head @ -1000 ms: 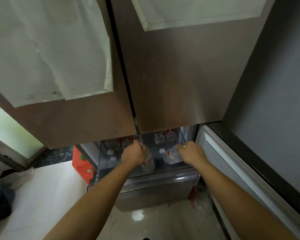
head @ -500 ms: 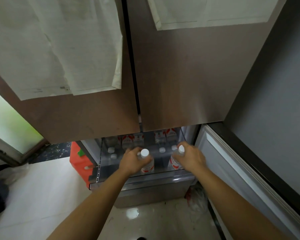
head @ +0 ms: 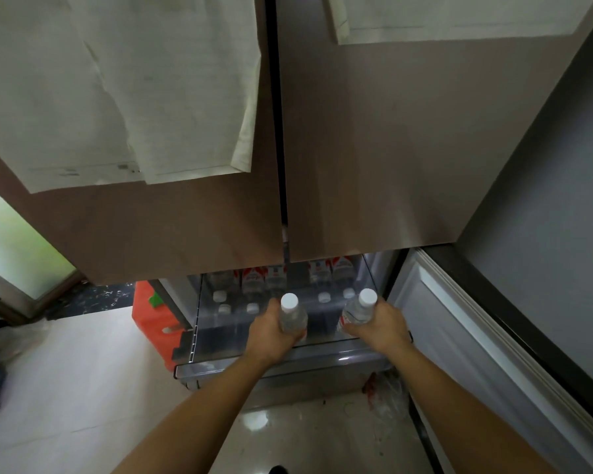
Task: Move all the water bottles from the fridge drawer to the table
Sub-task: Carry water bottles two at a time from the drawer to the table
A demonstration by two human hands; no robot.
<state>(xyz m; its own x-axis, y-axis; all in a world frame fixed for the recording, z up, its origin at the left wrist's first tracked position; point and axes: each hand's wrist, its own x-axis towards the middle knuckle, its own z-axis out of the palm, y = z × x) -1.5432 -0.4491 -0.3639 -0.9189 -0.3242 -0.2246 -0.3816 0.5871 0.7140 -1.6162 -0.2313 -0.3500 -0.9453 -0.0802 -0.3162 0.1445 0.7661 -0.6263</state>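
Observation:
The fridge drawer (head: 274, 366) stands pulled out below the two closed upper doors. Several clear water bottles (head: 253, 307) with white caps and red labels stand inside it. My left hand (head: 271, 333) grips one bottle (head: 291, 314) upright above the drawer's front part. My right hand (head: 380, 325) grips a second bottle (head: 360, 309), also upright, near the drawer's right side. Both held bottles are raised above the ones left in the drawer. The table is not in view.
An open white side door or panel (head: 459, 336) stands right of the drawer. A red-orange box (head: 151, 319) sits on the floor left of the drawer. Crumpled plastic (head: 384, 391) lies by the drawer's lower right. Paper sheets (head: 134, 97) hang on the upper doors.
Both hands went from reaching among the bottles to gripping one each and lifting them up and toward me. The view has shifted slightly.

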